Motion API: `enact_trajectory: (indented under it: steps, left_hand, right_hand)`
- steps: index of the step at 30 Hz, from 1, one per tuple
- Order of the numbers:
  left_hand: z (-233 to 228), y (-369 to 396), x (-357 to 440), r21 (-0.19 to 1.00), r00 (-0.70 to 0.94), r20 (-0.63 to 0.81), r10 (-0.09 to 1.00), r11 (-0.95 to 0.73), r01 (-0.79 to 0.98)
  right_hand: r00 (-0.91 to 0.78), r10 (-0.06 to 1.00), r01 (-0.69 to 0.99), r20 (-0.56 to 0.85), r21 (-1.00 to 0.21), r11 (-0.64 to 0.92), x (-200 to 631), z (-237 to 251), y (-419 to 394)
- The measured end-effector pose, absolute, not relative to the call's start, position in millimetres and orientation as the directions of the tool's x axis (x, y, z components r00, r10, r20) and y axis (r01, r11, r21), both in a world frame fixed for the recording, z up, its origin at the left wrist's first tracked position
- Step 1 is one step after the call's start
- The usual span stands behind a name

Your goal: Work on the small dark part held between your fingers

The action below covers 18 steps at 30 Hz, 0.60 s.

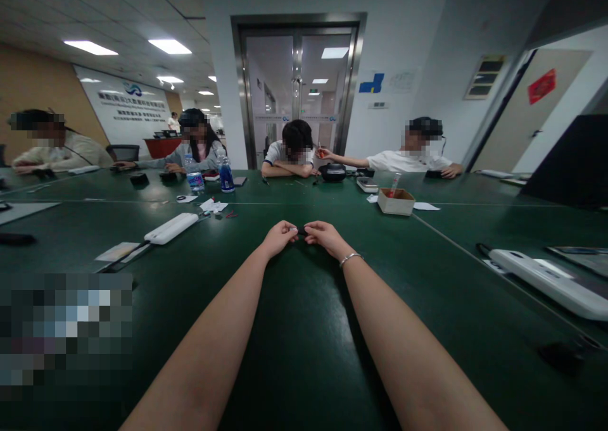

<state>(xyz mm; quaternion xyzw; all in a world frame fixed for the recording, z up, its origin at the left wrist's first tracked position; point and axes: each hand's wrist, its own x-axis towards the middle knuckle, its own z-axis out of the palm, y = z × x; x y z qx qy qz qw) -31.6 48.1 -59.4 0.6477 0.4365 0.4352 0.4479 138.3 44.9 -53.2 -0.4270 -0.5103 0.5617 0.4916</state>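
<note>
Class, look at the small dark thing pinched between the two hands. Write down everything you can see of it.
The dark thing is small, black and mostly hidden. Only a short piece shows in the gap between the left hand and the right hand, whose fingertips pinch it from either side. It sits roughly level, just above the green table, far out in front of the person at arm's length. Its material, shape and parts are too small to tell. A bracelet circles the right wrist and does not touch it.

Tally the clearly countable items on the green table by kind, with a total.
Water bottles: 2
White power strips: 2
Cardboard boxes: 1
Small dark items pinched between left hand and right hand: 1
Total: 6
</note>
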Motion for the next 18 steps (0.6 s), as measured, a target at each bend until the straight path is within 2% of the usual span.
enact_trajectory:
  steps: [18]
  left_hand:
    - [-62.0,50.9,-33.0,0.958,0.245,0.171,0.954,-0.219,0.184]
  right_hand:
    - [-0.183,0.982,-0.135,0.034,-0.991,0.009,141.8,-57.7,48.3]
